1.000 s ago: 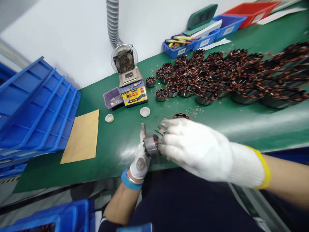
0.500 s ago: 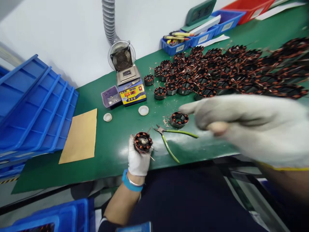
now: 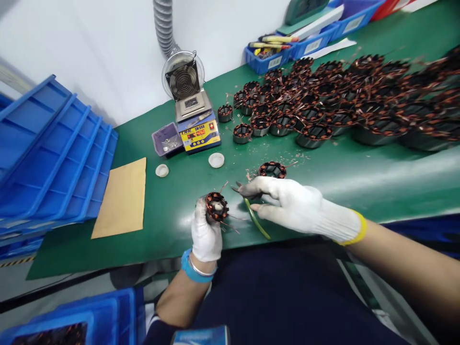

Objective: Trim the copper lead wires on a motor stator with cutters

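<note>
My left hand (image 3: 206,238), in a white glove, is closed around a motor stator (image 3: 210,203) with copper windings. A pale gloved fingertip shows in its central hole, and loose wire ends stick out to the right. My right hand (image 3: 298,205), also gloved, reaches over green-handled cutting pliers (image 3: 257,221) on the table. Its thumb and forefinger are apart around the pliers; one handle and the jaw tips show, while the other handle is hidden under the hand. Just beyond those fingers lies another stator (image 3: 272,169), partly covered by the hand.
Many stators (image 3: 314,135) crowd the green table's (image 3: 172,211) right side. A yellow-and-blue soldering pot (image 3: 200,136) stands at the back beside a purple tray (image 3: 167,141). Two white lids (image 3: 216,160), a cardboard sheet (image 3: 124,199), stacked blue crates (image 3: 53,163) and small blue bins (image 3: 269,62) are around.
My right hand has come in from the right and down onto the pliers. The left hand still holds the stator, now tilted a little differently. The view has shifted slightly.
</note>
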`<state>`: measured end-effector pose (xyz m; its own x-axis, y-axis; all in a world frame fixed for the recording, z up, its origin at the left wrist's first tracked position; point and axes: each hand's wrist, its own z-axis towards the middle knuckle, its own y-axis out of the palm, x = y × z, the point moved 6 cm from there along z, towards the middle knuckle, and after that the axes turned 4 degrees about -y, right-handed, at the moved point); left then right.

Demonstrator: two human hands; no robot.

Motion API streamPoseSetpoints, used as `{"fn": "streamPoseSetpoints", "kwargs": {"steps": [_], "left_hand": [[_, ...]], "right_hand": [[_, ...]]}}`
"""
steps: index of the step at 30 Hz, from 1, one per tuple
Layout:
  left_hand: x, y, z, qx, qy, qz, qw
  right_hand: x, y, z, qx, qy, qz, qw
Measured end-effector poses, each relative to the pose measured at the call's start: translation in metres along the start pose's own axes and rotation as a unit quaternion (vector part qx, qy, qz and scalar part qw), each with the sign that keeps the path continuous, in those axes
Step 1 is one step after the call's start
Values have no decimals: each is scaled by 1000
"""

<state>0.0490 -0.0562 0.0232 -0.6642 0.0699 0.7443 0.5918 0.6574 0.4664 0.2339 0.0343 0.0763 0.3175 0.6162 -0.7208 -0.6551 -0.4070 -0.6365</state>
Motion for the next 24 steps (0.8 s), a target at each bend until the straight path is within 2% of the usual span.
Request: {"fn": "streamPoseSetpoints", "kwargs": {"steps": [3, 6, 8, 10, 12, 13, 15, 18, 21, 24], "left_hand": [[4, 7, -8, 13, 29, -4, 999], [3, 11, -11, 14, 16, -11, 1000], [4, 11, -10, 28, 17, -19, 999], [6, 12, -9, 40, 26, -17, 999], [9, 14, -7, 40, 36, -12, 998], [9, 16, -6, 36, 40, -10, 999], [10, 20, -5, 33, 44, -7, 998], [8, 24, -6, 35, 40, -3, 999], [7, 24, -8, 45, 38, -5, 998], [3, 22, -9, 50, 6, -16, 999]], "right_hand": [[1, 1, 8, 32, 5, 0, 999], [-8, -7, 10, 84, -13, -10, 996], [-25, -12, 4, 103, -71, -35, 991], [-46, -9, -4, 87, -157, -95, 979], [-62, 0, -13, 73, -223, -186, 954], [-67, 5, -15, 76, -234, -235, 940], [-70, 16, -16, 93, -230, -314, 916], [-69, 26, -13, 112, -224, -365, 897], [-69, 26, -10, 114, -239, -348, 899], [-70, 21, -8, 119, -254, -310, 909]]}}
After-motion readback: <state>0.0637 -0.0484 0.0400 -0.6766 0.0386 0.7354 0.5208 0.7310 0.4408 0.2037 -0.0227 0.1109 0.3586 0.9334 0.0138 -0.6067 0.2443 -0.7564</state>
